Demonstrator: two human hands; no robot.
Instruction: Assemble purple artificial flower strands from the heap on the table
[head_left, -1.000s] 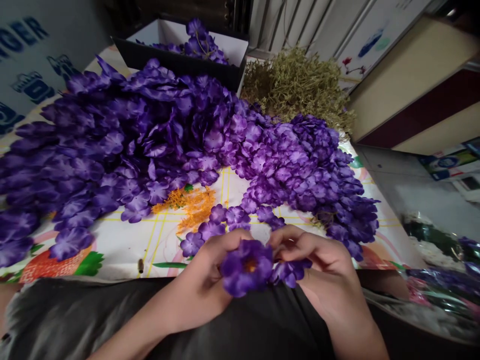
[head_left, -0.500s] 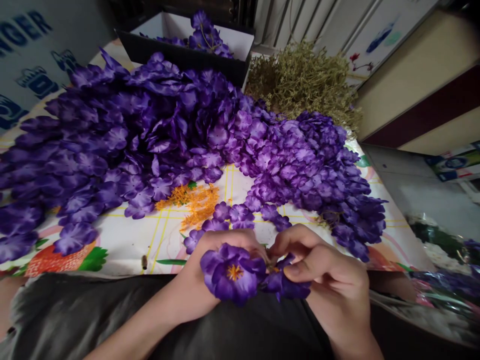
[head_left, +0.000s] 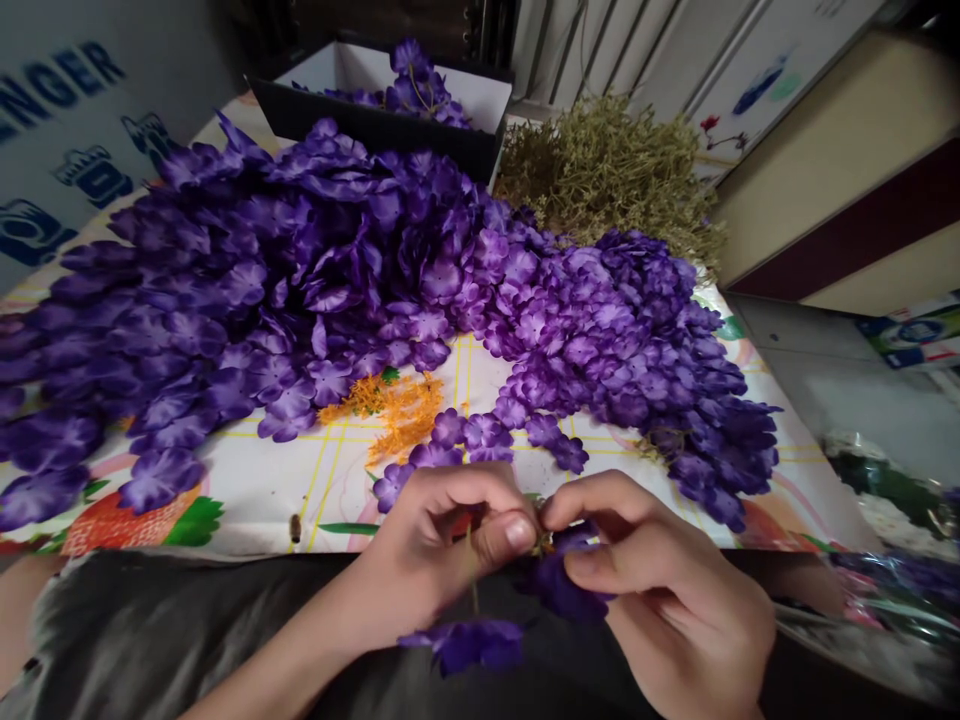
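Note:
My left hand (head_left: 457,545) is closed, thumb and forefinger pinching a thin stem near its tip. From that hand a purple artificial flower (head_left: 476,645) hangs below on its stem, over my lap. Close by on the right, my right hand (head_left: 660,575) pinches a second purple flower (head_left: 562,580) between thumb and fingers; its petals are partly covered by the fingers. The fingertips of both hands almost meet at the stem. Just beyond them, a few loose purple petals (head_left: 484,435) and a small heap of orange stamens (head_left: 405,415) lie on the table.
A big heap of purple petal pieces (head_left: 315,260) spreads across the flowered tablecloth (head_left: 262,490). Behind it stand a black box (head_left: 382,130) with purple flowers inside and a pile of green stems (head_left: 607,165). Wrapped flowers (head_left: 892,500) lie at the lower right.
The flower at my left hand has tipped from facing up to hanging lower, with its stem now showing. My left thumb has come into view at the pinch; the right hand keeps its flower.

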